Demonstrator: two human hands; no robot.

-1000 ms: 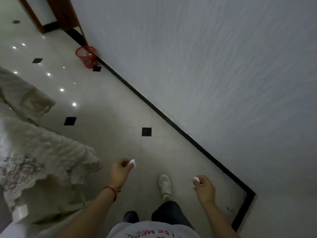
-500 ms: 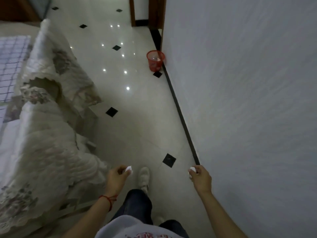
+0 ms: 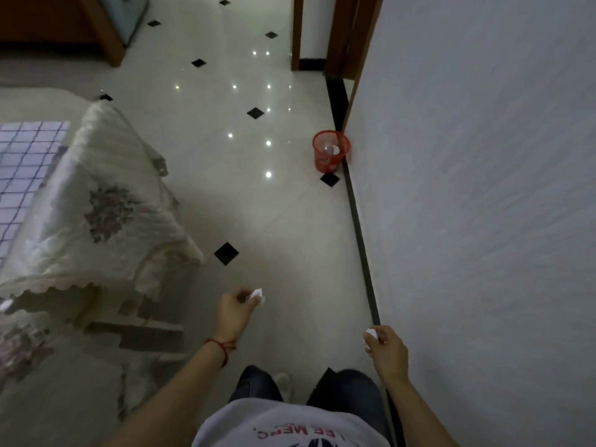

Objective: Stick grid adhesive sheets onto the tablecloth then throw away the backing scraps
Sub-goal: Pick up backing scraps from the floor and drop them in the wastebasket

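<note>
backing scraps (image 3: 258,295) pinched in each hand (image 3: 233,312)

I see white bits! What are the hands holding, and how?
Each hand pinches a crumpled white scrap at the fingertips: left hand holds one scrap, right hand holds another scrap.

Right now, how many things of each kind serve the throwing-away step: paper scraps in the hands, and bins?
Crumpled white scraps: 2, one in the left hand at, one in the right hand at
Red mesh bin: 1
Total: 3
</note>
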